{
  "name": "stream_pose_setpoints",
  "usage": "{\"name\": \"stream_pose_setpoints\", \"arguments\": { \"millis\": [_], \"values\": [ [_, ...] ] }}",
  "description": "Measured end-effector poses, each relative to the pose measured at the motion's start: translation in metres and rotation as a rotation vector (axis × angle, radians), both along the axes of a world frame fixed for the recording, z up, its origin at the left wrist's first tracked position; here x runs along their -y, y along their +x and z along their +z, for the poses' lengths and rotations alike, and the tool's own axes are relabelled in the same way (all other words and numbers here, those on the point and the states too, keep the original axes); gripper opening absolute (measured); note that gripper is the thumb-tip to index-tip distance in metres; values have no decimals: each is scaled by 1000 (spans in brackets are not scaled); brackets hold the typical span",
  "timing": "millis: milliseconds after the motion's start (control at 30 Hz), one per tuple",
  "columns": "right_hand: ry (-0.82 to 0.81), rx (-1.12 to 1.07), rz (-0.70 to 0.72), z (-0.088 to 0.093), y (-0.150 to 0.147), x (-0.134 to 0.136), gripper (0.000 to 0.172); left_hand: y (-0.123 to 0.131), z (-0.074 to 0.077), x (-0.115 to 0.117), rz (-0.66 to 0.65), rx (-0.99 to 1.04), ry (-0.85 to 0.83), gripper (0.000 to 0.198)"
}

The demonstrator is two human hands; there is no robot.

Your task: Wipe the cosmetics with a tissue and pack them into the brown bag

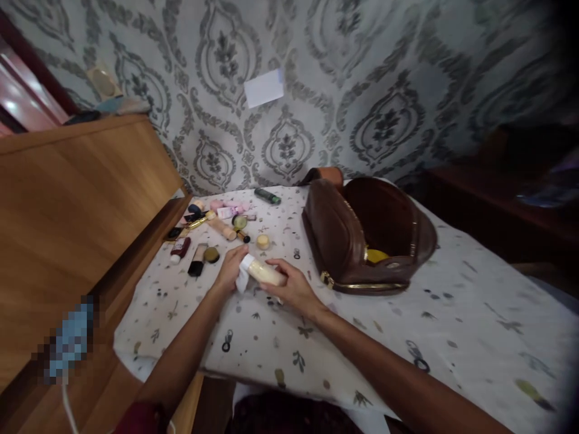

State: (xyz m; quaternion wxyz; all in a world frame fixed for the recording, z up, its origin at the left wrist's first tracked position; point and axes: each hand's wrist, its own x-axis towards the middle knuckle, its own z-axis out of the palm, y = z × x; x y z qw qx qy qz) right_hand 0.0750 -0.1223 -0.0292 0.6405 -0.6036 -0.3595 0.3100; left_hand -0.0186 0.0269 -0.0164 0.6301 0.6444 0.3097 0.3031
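Far off, I see a cream bottle [266,272] with a white cap [246,261] over leaf-printed white cloth [253,343]. From the bottle, the bag [332,232] at 2 o'clock is brown, the tube [266,196] at 12 dark green.

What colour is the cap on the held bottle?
White; the cap shows in the head view.

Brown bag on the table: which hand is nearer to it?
Right. The right hand is just off the bag's near left corner; the left hand is farther left, by the bottle's white cap.
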Motion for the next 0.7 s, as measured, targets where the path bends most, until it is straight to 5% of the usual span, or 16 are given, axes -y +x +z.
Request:
{"name": "stream_pose_setpoints", "arguments": {
  "millis": [133, 400, 700],
  "values": [
    [-5, 242, -69, 4, 3, 2, 38, 2, -6, -1, 16, 3, 77, 49],
    [-129, 459, -82, -7, 10, -1, 55, -10, 3, 3, 3, -79, 320, 31],
    [-261, 580, -82, -8, 11, -3, 51, -22, 2, 3, -194, -416, 960, 31]
  ]
}}
